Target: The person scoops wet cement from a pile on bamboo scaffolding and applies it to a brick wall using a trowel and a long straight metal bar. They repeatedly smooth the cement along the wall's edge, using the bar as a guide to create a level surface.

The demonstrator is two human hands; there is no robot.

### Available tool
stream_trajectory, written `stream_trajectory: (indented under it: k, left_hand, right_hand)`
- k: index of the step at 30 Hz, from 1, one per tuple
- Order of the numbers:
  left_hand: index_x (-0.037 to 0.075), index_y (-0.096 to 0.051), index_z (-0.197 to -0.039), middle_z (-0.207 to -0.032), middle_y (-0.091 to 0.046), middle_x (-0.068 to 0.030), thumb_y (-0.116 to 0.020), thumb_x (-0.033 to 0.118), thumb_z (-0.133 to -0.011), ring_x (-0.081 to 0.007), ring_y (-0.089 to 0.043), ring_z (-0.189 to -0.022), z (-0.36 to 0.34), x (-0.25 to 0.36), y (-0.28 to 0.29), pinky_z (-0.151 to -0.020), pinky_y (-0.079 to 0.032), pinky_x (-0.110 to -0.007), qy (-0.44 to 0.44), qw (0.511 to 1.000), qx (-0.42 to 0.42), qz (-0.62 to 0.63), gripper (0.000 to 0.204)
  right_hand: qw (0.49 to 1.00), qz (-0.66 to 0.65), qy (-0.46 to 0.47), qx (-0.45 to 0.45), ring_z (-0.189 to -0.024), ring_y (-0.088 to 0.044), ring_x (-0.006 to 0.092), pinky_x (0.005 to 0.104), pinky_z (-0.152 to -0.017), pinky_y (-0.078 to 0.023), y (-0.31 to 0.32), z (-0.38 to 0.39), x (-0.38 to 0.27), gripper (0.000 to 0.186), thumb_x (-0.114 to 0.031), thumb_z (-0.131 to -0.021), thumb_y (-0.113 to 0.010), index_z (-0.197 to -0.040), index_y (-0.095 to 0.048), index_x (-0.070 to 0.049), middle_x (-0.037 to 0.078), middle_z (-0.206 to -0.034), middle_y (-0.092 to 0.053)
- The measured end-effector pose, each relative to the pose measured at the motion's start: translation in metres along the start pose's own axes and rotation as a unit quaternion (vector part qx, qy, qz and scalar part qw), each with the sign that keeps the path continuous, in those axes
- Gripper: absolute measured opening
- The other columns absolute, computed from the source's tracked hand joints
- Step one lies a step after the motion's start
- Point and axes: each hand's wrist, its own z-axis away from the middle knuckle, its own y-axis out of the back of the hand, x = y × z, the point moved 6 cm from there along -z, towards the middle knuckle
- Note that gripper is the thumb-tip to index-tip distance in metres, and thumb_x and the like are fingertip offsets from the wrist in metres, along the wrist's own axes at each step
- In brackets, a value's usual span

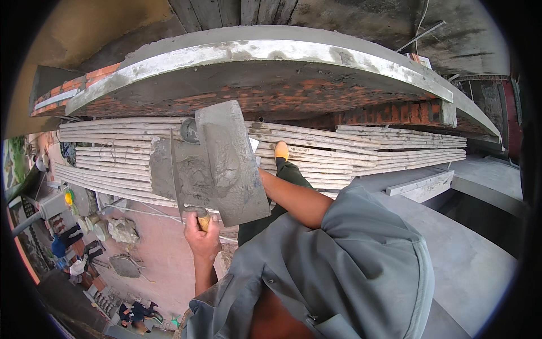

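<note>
mortar work high on a bamboo scaffold (350, 152), under a brick ledge (271, 93)
left hand (202, 237) closed round the wooden handle (203, 221) of a trowel (169, 175) carrying wet mortar (195, 178); right hand hidden behind a loaded plaster float (231, 164), grip cannot be told; mortar looks heavy, soft and slippery; blades stiff, best held by the handles, kept level
</note>
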Motion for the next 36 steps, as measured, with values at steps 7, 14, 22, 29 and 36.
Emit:
stream_trajectory:
  k: [7, 14, 22, 29, 36]
  left_hand:
    - [0.004, -0.051, -0.088, -0.077, -0.051, 0.0004, -0.067, 0.005, -0.09, -0.0086, -0.045, -0.071, -0.057, -0.011, 0.019, -0.062, -0.042, -0.028, 0.014, 0.999, -0.023, -0.017, 0.016]
    - [0.005, -0.051, -0.09, -0.079, -0.05, 0.0043, -0.065, 0.005, -0.094, -0.0047, -0.044, -0.071, -0.086, -0.013, 0.021, -0.061, -0.04, -0.025, 0.007, 0.999, -0.037, 0.006, 0.014]
    - [0.005, -0.051, -0.088, -0.076, -0.049, 0.0042, -0.064, 0.004, -0.093, -0.005, -0.042, -0.068, -0.088, -0.044, 0.031, -0.058, -0.039, -0.026, 0.021, 0.999, -0.014, -0.037, 0.014]
    - [0.005, -0.051, -0.087, -0.076, -0.049, 0.0035, -0.063, 0.006, -0.094, -0.0051, -0.042, -0.068, -0.085, -0.054, 0.028, -0.058, -0.039, -0.027, 0.061, 0.998, -0.006, -0.022, 0.014]
    - [0.005, -0.051, -0.089, -0.077, -0.049, 0.0039, -0.064, 0.006, -0.094, -0.0053, -0.043, -0.069, -0.096, -0.035, 0.015, -0.059, -0.039, -0.026, 0.047, 0.998, -0.033, 0.006, 0.013]
  right_hand:
    - [0.976, -0.093, 0.184, 0.068, -0.116, -0.065, 0.0314, 0.0479, -0.097, -0.056, 0.059, 0.096, -0.052, 0.067, -0.061, -0.099, -0.055, -0.141, -0.057, -0.007, 0.016, -0.13, -0.067]
    - [0.857, -0.236, 0.446, 0.101, -0.112, -0.067, 0.0321, 0.0479, -0.095, -0.057, 0.133, 0.128, -0.127, 0.067, -0.061, -0.099, -0.054, -0.141, -0.057, -0.009, 0.015, -0.127, -0.069]
    - [0.721, -0.362, 0.572, 0.149, -0.091, -0.06, 0.0256, 0.0429, -0.08, -0.054, 0.146, 0.122, -0.26, 0.077, -0.082, -0.095, -0.038, -0.129, -0.059, -0.016, 0.007, -0.108, -0.063]
    - [0.724, -0.387, 0.528, 0.218, -0.059, -0.039, 0.0209, 0.035, -0.057, -0.04, 0.12, 0.152, -0.285, 0.079, -0.09, -0.09, -0.026, -0.076, -0.04, -0.013, 0.002, -0.064, -0.038]
    - [0.706, -0.325, 0.582, 0.24, -0.058, -0.04, 0.0209, 0.037, -0.057, -0.04, 0.077, 0.223, -0.313, 0.079, -0.087, -0.092, -0.034, -0.083, -0.043, -0.009, 0.003, -0.063, -0.038]
